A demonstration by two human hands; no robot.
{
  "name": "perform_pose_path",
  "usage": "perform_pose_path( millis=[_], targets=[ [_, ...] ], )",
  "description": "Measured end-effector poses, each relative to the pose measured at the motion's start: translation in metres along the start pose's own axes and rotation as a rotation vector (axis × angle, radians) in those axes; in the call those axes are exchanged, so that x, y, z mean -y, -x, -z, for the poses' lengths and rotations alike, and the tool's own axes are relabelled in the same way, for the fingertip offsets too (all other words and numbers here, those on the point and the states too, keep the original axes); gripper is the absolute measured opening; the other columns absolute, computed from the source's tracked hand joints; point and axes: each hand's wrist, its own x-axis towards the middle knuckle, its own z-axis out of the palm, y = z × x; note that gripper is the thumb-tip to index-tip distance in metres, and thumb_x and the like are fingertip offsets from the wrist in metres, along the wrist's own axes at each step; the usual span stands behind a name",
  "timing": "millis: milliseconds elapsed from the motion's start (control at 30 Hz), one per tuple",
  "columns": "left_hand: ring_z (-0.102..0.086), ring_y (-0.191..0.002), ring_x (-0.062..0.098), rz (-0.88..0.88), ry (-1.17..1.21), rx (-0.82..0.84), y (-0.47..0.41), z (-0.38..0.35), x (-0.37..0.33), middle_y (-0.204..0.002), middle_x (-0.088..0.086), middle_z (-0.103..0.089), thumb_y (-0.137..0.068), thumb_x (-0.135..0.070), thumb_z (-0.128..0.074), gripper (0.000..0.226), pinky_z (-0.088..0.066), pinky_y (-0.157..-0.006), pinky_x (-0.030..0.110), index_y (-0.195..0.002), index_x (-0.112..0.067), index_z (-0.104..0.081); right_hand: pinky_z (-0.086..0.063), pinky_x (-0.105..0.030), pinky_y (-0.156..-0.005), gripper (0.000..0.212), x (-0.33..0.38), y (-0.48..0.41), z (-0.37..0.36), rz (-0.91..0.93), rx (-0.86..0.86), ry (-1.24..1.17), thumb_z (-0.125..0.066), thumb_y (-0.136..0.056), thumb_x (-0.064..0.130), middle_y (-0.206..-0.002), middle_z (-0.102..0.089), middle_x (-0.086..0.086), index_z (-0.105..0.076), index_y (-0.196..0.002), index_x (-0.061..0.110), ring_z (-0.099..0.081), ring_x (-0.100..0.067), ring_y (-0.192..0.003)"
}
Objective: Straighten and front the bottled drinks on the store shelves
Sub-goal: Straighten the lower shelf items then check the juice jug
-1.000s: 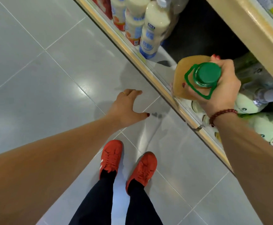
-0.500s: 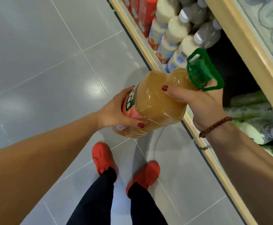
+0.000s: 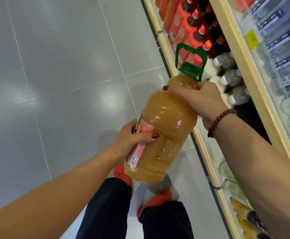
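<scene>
— What is being seen at the left?

— A grey tiled floor [image 3: 58, 69] is being looked down on. The left hand [image 3: 128, 142] is being wrapped around the lower half of a large juice bottle [image 3: 161, 133], with its fingers [image 3: 147, 136] closed over the pink label [image 3: 137, 152], so the bottle is being gripped there.

— And where is the bottle being held?

— It is being held in the air above the floor, just in front of the shelf edge [image 3: 199, 135], tilted with its base towards the person and its neck pointing up and away. Cloudy amber liquid is being shown through the clear plastic. A green carry handle [image 3: 190, 61] is being raised at the neck.

— What is being done by the other hand?

— The bottle's shoulder, just below the handle, is being clasped by the right hand [image 3: 203, 99], its fingers closed round the neck; a bead bracelet [image 3: 220, 121] is being worn on that wrist.

— And further right?

— Red-labelled bottles [image 3: 192, 23], then pale bottles with grey caps [image 3: 230, 78], are being displayed on the lower shelf. Water bottles [image 3: 278, 40] are being displayed on the shelf above. Red shoes [image 3: 158, 199] and dark trousers [image 3: 106, 213] are being seen below the bottle.
</scene>
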Motion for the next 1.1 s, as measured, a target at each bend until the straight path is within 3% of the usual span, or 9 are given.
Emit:
perform_pose_path(
  millis=[100, 200, 267, 400, 533, 767, 1100],
  targets=[
    [-0.07, -0.075, 0.023, 0.021, 0.142, -0.021, 0.007, 0.018, -0.008, -0.083, 0.006, -0.073, -0.046, -0.039, -0.078, 0.062, -0.055, -0.065, 0.032, -0.101, -0.014, -0.064, -0.058, -0.04, -0.085, 0.085, 0.021, 0.005, -0.023, 0.007, 0.1, -0.095, -0.083, -0.034, 0.065, -0.105, -0.071, 0.006, -0.067, -0.108, 0.026, -0.069, -0.014, -0.096],
    [-0.071, -0.08, 0.026, 0.003, 0.216, -0.05, 0.007, 0.036, -0.021, -0.089, 0.008, -0.073, -0.049, -0.04, -0.078, 0.059, -0.055, -0.069, 0.035, -0.102, -0.016, -0.066, -0.054, -0.044, -0.093, 0.118, 0.026, 0.01, -0.045, -0.029, 0.188, -0.29, -0.085, -0.028, 0.071, -0.125, -0.063, -0.002, -0.054, -0.132, 0.022, -0.064, -0.021, -0.11],
    [-0.071, -0.081, 0.025, -0.006, 0.211, -0.058, 0.002, 0.049, -0.032, -0.091, 0.008, -0.074, -0.048, -0.04, -0.079, 0.065, -0.055, -0.069, 0.034, -0.106, -0.014, -0.065, -0.053, -0.047, -0.094, 0.127, 0.026, 0.008, -0.058, -0.079, 0.239, -0.433, -0.084, -0.029, 0.073, -0.13, -0.061, -0.007, -0.047, -0.139, 0.021, -0.063, -0.024, -0.113],
    [-0.072, -0.07, 0.016, -0.005, 0.182, -0.061, -0.017, 0.072, -0.058, -0.078, 0.0, -0.074, -0.047, -0.043, -0.078, 0.06, -0.055, -0.06, 0.025, -0.099, -0.016, -0.064, -0.054, -0.049, -0.093, 0.125, 0.024, -0.009, -0.076, -0.117, 0.246, -0.664, -0.086, -0.033, 0.069, -0.134, -0.059, -0.008, -0.042, -0.142, 0.025, -0.062, -0.026, -0.116],
    [-0.073, -0.081, 0.029, 0.063, 0.279, -0.093, -0.044, 0.084, -0.082, -0.092, 0.01, -0.075, -0.046, -0.042, -0.08, 0.067, -0.059, -0.068, 0.037, -0.106, -0.017, -0.064, -0.05, -0.054, -0.097, 0.124, 0.028, -0.036, -0.092, -0.152, 0.297, -0.651, -0.083, -0.037, 0.073, -0.137, -0.057, -0.005, -0.036, -0.145, 0.032, -0.059, -0.027, -0.121],
    [-0.068, -0.1, 0.039, 0.12, 0.299, -0.098, -0.119, 0.098, -0.141, -0.111, 0.018, -0.07, -0.054, -0.045, -0.079, 0.08, -0.054, -0.09, 0.055, -0.124, -0.015, -0.056, -0.051, -0.055, -0.094, 0.106, 0.071, -0.13, -0.095, -0.218, 0.302, -0.639, -0.08, -0.043, 0.075, -0.13, -0.063, -0.002, -0.047, -0.137, 0.038, -0.062, -0.026, -0.116],
    [-0.069, -0.1, 0.033, 0.081, 0.34, -0.056, -0.199, 0.124, -0.24, -0.113, 0.013, -0.071, -0.056, -0.048, -0.076, 0.079, -0.058, -0.08, 0.043, -0.127, -0.018, -0.054, -0.05, -0.053, -0.097, 0.099, 0.158, -0.239, -0.092, -0.149, 0.31, -0.553, -0.075, -0.047, 0.08, -0.128, -0.064, 0.004, -0.049, -0.134, 0.04, -0.062, -0.022, -0.117]
  ],
)
